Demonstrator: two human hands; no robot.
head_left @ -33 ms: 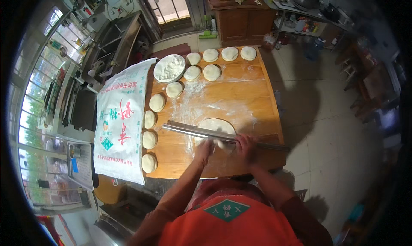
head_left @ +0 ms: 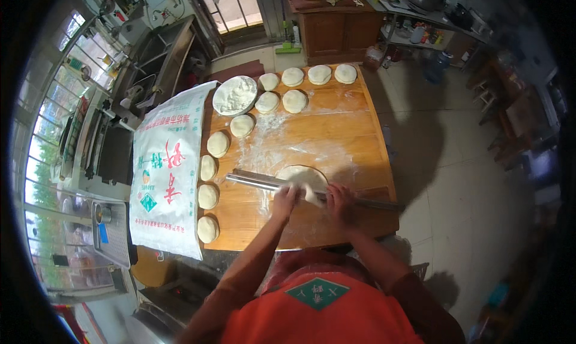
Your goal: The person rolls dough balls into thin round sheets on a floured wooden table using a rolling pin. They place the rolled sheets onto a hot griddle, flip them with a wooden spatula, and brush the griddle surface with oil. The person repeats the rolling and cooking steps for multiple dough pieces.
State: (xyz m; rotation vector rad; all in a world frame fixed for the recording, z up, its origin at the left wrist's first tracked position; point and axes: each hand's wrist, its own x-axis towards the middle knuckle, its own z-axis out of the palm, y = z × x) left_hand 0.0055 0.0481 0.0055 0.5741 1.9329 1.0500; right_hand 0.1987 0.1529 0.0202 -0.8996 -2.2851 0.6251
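A flattened round of dough (head_left: 307,174) lies on the floured wooden board (head_left: 336,128) in front of me. Across its near part rests a long, shiny metal rolling pin (head_left: 255,181), slanting slightly down to the right. My left hand (head_left: 286,201) is closed at the near edge of the dough, against the pin; its fingertips are partly hidden. A blurred flap of dough rises over the pin between my hands. My right hand (head_left: 341,206) is closed around the pin, just right of the flap.
A bowl of white flour (head_left: 234,95) stands at the board's far left. Several thick dough discs (head_left: 208,196) line the left and far edges. A printed white sack (head_left: 165,176) covers the board's left side. Beyond are a sink (head_left: 153,62) and a wooden cabinet (head_left: 341,35).
My left hand has moved forward and up onto the pin, and the near dough edge has lifted over it. The right hand has shifted slightly forward. The pin stays in place.
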